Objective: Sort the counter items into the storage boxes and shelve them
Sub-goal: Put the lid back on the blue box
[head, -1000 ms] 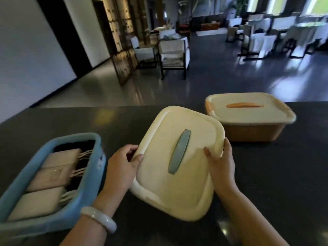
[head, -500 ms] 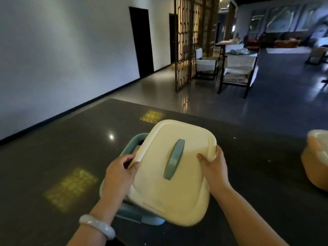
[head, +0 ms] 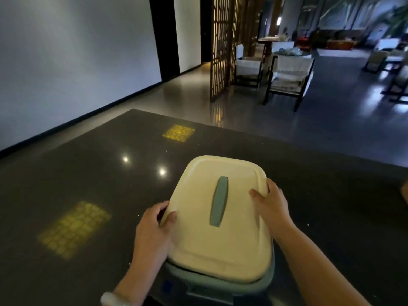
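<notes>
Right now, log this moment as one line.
lid on blue box | left hand grips lid edge | right hand grips lid edge | counter

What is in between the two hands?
In the head view, the cream lid with its blue-grey handle lies between the left hand and right hand, over the blue box.

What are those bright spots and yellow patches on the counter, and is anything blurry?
Head view: the dark glossy counter mirrors two white light spots and two yellow lattice-patterned patches; the room is dim; the right hand on the cream lid looks slightly motion-blurred; wide-angle distortion bends the wall and floor lines.
</notes>
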The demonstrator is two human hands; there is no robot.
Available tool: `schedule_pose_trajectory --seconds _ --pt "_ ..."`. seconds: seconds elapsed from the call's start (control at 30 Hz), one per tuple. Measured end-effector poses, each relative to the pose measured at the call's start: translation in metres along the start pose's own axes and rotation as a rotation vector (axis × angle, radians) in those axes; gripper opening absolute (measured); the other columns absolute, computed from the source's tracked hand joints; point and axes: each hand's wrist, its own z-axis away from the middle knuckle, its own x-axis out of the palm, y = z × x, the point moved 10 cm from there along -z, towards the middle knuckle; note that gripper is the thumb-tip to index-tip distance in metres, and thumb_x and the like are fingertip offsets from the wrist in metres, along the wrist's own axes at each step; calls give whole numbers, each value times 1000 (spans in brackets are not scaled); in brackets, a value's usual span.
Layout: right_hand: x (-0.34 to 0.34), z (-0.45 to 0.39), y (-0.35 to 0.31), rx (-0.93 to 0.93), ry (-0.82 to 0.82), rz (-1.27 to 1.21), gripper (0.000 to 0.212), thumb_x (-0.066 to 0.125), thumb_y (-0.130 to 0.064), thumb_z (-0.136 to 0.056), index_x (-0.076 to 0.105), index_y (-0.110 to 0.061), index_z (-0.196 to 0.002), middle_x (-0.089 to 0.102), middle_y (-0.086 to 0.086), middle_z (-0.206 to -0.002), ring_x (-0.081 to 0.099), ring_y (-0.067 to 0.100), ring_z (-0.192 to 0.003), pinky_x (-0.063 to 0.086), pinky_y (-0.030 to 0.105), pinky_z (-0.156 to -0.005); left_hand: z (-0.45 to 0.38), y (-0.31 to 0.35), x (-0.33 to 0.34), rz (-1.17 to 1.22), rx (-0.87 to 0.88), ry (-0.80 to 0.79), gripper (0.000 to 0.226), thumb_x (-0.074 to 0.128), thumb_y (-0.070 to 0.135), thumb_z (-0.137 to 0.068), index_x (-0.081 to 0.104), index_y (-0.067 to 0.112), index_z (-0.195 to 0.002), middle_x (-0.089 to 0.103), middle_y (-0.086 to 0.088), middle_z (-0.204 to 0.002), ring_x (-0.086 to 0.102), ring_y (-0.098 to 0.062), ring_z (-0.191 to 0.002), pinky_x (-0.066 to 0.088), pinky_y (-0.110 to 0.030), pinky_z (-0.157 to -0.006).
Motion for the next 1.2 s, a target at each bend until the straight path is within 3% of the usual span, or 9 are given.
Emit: schedule_pose_trajectory --seconds 0.13,0.27,0.43,0.53,0.67,0.87,0.97,1.1,1.2 --pt "0 0 0 17 12 41 49 55 -25 -95 39 -22 -141 50 3 -133 52 12 -105 39 28 -85 0 -1 4 30 35 -20 29 52 27 -97 57 21 -125 53 8 -117 48 -8 -103 38 -27 -92" --pt "-2 6 3 42 -7 68 40 47 -21 -99 40 -22 -139 51 3 -131 49 5 -90 38 19 -74 2 -1 5 50 67 -33 26 46 26 -99 56 20 -122 54 7 -115 49 -9 -103 36 -25 -88" --pt "-1 19 12 96 -29 51 54 42 -22 -101 21 -22 -151 38 3 -148 42 20 -131 35 37 -104 12 -7 9 53 62 -76 29 45 28 -99 54 22 -126 55 7 -119 50 -9 -102 38 -26 -86" --pt "3 22 16 116 -42 58 58 41 -25 -102 14 -26 -153 32 4 -153 36 24 -137 31 42 -109 22 -10 15 67 48 -120 35 39 32 -100 48 22 -133 52 9 -120 49 -9 -101 36 -25 -82" --pt "5 26 15 134 -73 22 58 38 -27 -103 10 -28 -153 30 4 -153 35 24 -136 31 40 -108 22 -9 21 76 30 -179 44 32 34 -101 39 24 -144 47 11 -127 44 -7 -109 36 -28 -97" --pt "8 28 14 123 -97 58 58 36 -30 -103 7 -30 -153 32 6 -151 40 27 -132 35 40 -103 22 -11 22 59 24 -238 46 33 33 -102 34 23 -147 47 0 -142 46 -16 -123 37 -33 -103" --pt "3 27 19 157 -97 59 64 40 -36 -101 5 -31 -153 32 7 -151 42 29 -130 37 44 -102 18 -5 22 46 20 -267 50 35 30 -102 25 25 -151 36 0 -150 37 -16 -133 31 -33 -108" --pt "-15 47 3 30 0 256 77 50 -52 -91 7 -33 -152 21 2 -156 28 27 -140 31 53 -109 25 21 5 -57 267 -254 61 40 34 -98 13 32 -153 19 12 -152 18 -4 -140 21 -31 -117" --pt "-5 88 -26 -199 -91 390 65 48 -55 -89 20 -40 -146 25 -10 -151 38 15 -132 38 44 -104 48 44 10 -149 519 -371 59 35 50 -91 23 39 -148 18 28 -147 14 10 -135 14 -20 -114"
